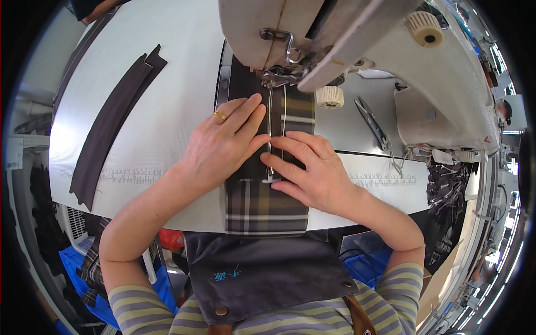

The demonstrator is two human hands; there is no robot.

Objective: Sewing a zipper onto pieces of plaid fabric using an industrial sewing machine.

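A plaid and dark brown fabric panel (pixel 265 212) lies under the sewing machine's presser foot (pixel 273 78), with a metal zipper (pixel 270 111) running lengthwise along it. My left hand (pixel 226 142) lies on the fabric left of the zipper, fingers stretched toward the foot and thumb reaching the zipper; a gold ring is on one finger. My right hand (pixel 315 170) rests with fingers apart across the zipper and panel, its fingertips close beside my left thumb, near the zipper's pull end. Both hands are open, pressed on the work.
Two dark fabric strips (pixel 109 114) lie on the white table (pixel 145 139) at left. Scissors (pixel 373 123) rest right of the needle area, below the machine arm (pixel 430 95). A blue bin (pixel 78 273) with cloth sits below the table's left edge; dark cloth hangs at right.
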